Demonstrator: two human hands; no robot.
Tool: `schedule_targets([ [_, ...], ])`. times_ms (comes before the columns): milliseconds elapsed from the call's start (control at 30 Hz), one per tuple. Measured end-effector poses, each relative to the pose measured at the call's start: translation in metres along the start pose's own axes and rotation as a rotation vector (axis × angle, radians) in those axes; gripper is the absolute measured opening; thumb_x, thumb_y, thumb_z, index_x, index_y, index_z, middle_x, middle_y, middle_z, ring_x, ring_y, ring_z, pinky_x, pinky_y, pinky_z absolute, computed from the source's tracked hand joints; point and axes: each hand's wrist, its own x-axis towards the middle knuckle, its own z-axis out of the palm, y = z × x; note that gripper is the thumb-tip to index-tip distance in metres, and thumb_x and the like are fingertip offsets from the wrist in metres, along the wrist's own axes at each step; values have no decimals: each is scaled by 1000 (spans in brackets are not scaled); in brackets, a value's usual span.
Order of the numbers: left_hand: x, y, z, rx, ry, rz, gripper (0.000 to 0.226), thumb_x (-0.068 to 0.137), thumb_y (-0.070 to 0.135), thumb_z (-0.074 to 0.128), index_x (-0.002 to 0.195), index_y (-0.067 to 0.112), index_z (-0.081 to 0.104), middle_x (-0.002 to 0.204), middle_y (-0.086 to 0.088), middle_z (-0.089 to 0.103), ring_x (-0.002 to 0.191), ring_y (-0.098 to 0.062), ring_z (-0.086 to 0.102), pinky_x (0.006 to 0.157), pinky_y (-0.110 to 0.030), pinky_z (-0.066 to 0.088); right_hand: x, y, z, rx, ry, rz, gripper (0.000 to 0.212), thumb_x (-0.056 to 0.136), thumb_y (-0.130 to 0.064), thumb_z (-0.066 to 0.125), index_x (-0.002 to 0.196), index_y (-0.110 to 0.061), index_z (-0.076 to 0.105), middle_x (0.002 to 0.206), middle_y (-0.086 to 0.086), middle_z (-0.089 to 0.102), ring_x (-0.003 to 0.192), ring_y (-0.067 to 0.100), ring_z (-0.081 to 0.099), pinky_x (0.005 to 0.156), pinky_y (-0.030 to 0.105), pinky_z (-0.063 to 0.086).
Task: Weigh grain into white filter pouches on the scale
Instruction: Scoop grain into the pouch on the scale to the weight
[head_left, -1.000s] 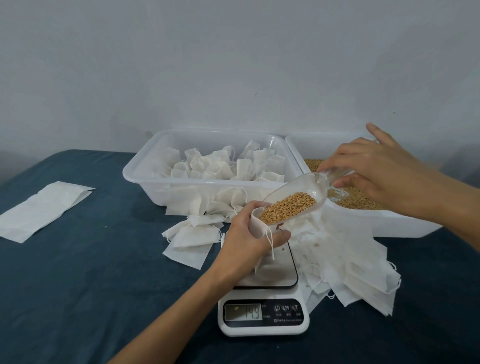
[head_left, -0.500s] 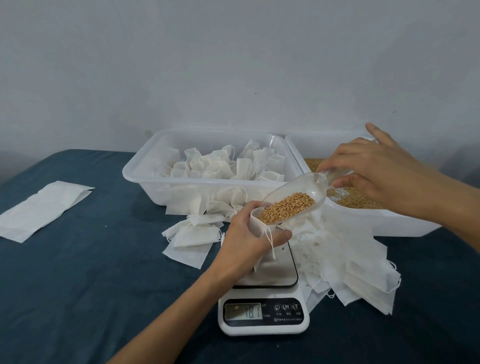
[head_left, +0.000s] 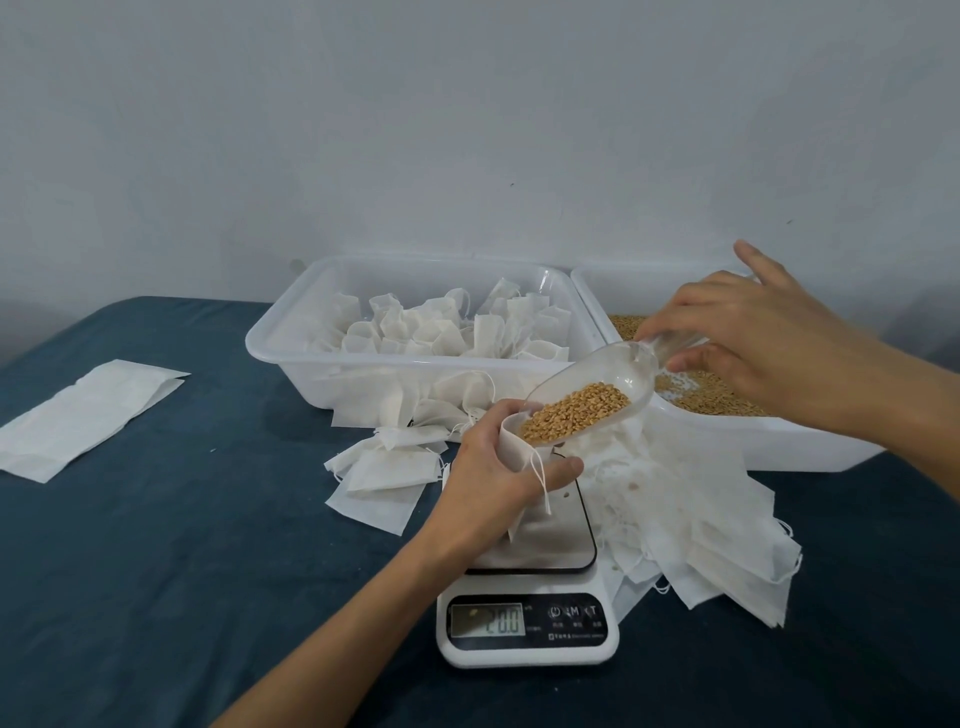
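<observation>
The scale (head_left: 527, 626) readout is climbing, now about 20, as the right hand (head_left: 763, 338), fingers pinching a scoop (head_left: 587, 400), is tipping grain (head_left: 574, 413) into the pouch (head_left: 519, 441) gripped by the left hand's (head_left: 493, 483) fingers, suggesting the fill is nearly done.

Plain makeshift packing spot, likely a home or small workshop: bare grey-white wall (head_left: 467, 130), table under dark blue cloth (head_left: 156, 571), white plastic tubs (head_left: 291, 358), small digital kitchen scale (head_left: 530, 629), loose filter pouches (head_left: 701, 519).
</observation>
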Motion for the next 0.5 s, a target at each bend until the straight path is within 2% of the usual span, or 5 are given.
schedule_targets([
  [100,0,0,0,-3,-1,1,50,82,14,90,118,34,62,98,7,78,75,0,72,67,-11,51,0,-1,-1,-5,-5,5,33,95,-26,65,128,-33,64,112,-13,63,122,16,54,125,45,-4],
  [233,1,0,0,-7,-3,3,51,82,15,90,121,31,62,107,2,77,81,-2,73,71,-11,51,0,0,-1,-9,-1,2,32,95,-26,65,127,-32,64,110,-12,63,120,17,55,125,45,-4],
  [300,1,-1,0,-14,-4,5,50,82,14,90,120,32,63,105,4,78,81,-3,74,71,-11,50,0,0,-1,-11,-3,2,32,95,-27,65,127,-32,64,110,-12,63,120,17,55,125,45,-4],
  [400,1,-1,-1,2,-8,12,48,82,18,90,117,37,64,113,3,76,87,-5,74,77,-15,51,0,0,0,-17,2,-4,32,95,-25,66,127,-33,64,109,-12,63,120,17,55,125,45,-4],
  [500,1,-1,-1,7,-6,9,49,79,25,91,117,41,64,119,-4,72,84,-3,71,81,-22,50,0,0,0,-16,9,-6,32,95,-24,67,126,-32,65,110,-11,63,119,18,56,125,46,-4],
])
